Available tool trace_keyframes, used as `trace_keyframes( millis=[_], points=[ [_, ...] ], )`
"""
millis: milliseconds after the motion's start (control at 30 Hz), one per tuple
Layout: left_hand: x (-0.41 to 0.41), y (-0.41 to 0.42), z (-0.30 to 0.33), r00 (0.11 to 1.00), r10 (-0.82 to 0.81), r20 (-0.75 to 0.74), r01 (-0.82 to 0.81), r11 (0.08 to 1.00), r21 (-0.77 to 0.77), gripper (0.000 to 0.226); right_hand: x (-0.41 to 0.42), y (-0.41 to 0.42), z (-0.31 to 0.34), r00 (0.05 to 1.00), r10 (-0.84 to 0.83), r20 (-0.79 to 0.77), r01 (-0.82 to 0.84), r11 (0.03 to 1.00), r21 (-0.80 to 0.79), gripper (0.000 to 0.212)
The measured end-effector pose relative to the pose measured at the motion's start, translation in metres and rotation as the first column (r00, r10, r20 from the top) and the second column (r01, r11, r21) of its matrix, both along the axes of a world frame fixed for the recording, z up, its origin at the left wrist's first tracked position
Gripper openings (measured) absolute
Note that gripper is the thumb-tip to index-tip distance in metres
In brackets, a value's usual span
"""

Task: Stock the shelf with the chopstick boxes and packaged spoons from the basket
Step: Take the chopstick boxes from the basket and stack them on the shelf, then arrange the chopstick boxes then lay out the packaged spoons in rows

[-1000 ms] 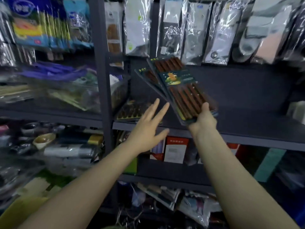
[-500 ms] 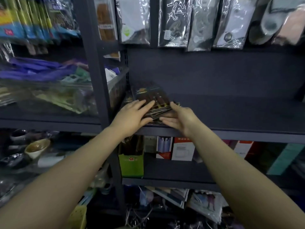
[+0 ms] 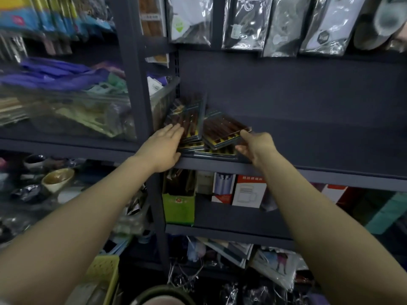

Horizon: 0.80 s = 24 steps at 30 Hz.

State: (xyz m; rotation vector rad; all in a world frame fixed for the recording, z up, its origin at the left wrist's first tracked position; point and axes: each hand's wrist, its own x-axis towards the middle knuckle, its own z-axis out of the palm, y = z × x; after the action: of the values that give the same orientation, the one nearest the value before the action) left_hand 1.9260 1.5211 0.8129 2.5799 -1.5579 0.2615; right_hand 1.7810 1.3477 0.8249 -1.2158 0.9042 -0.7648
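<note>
Chopstick boxes point(image 3: 198, 133) lie in a loose pile at the left end of a dark grey shelf point(image 3: 308, 150), close against the upright post point(image 3: 136, 84) of the rack. Each box is flat, with a clear lid showing rows of dark brown chopsticks and a yellow strip at the near end. One box point(image 3: 187, 119) in the pile points toward the back of the shelf, tight against the post. Another box point(image 3: 222, 132) lies just to its right, turned at an angle, with its near end raised above the boxes under it.

A person's left hand point(image 3: 163, 146) rests on the near end of the box by the post, fingers straight and flat, palm down. The right hand point(image 3: 255, 145) holds the near right corner of the angled box, the thumb on top and the fingers curled beneath its edge. Both bare forearms reach up from the bottom of the view.

Above the shelf hang goods in shiny plastic bags point(image 3: 242, 23). Below the shelf stand a green carton point(image 3: 178, 208) and a white and red box point(image 3: 250, 191). Left of the post sits a clear bin point(image 3: 83, 111) of purple and green items, blurred. Far below the pile, near the left forearm, is a yellow-green basket point(image 3: 103, 271).
</note>
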Motion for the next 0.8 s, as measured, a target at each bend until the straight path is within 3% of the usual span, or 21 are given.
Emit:
trace_keyframes(
  millis=[100,200,300,400,467,567,633,667,733,800],
  points=[
    [-0.022,0.028,-0.02,0.992,-0.127,-0.003,0.126,0.982,-0.142,0.065,-0.019,0.01,-0.007,0.986,-0.108,-0.124,0.081,0.975,-0.205,0.028],
    [-0.036,0.069,-0.054,0.987,-0.163,-0.002,0.157,0.95,-0.27,0.054,-0.041,0.054,-0.04,0.995,-0.096,-0.007,0.086,0.917,-0.389,0.008],
    [-0.038,0.118,-0.101,0.989,-0.115,-0.098,0.09,0.969,-0.232,0.047,-0.041,0.114,-0.083,0.96,0.223,-0.169,-0.279,0.802,-0.528,0.024],
    [-0.029,0.178,-0.158,0.967,-0.013,-0.254,-0.015,0.994,-0.11,0.044,-0.021,0.172,-0.129,0.686,0.566,-0.457,-0.726,0.562,-0.395,0.021],
    [-0.013,0.223,-0.198,0.937,0.074,-0.341,-0.089,0.996,-0.029,0.045,0.0,0.204,-0.165,0.468,0.668,-0.578,-0.879,0.417,-0.23,0.017],
    [0.02,0.295,-0.245,0.85,0.265,-0.455,-0.279,0.96,0.036,0.044,0.044,0.249,-0.221,0.274,0.719,-0.638,-0.949,0.308,-0.061,0.026],
    [0.048,0.345,-0.279,0.78,0.392,-0.488,-0.362,0.918,0.16,0.047,0.079,0.284,-0.259,0.173,0.681,-0.711,-0.96,0.279,0.034,0.014],
    [0.064,0.369,-0.297,0.769,0.412,-0.49,-0.364,0.911,0.195,0.048,0.098,0.303,-0.279,0.12,0.649,-0.752,-0.96,0.267,0.078,0.011],
    [0.093,0.41,-0.323,0.784,0.406,-0.47,-0.324,0.913,0.249,0.052,0.135,0.342,-0.318,0.022,0.641,-0.767,-0.953,0.245,0.178,0.032],
    [0.123,0.441,-0.355,0.845,0.328,-0.422,-0.189,0.922,0.338,0.07,0.173,0.379,-0.354,-0.007,0.665,-0.747,-0.935,0.261,0.241,0.044]
  ],
)
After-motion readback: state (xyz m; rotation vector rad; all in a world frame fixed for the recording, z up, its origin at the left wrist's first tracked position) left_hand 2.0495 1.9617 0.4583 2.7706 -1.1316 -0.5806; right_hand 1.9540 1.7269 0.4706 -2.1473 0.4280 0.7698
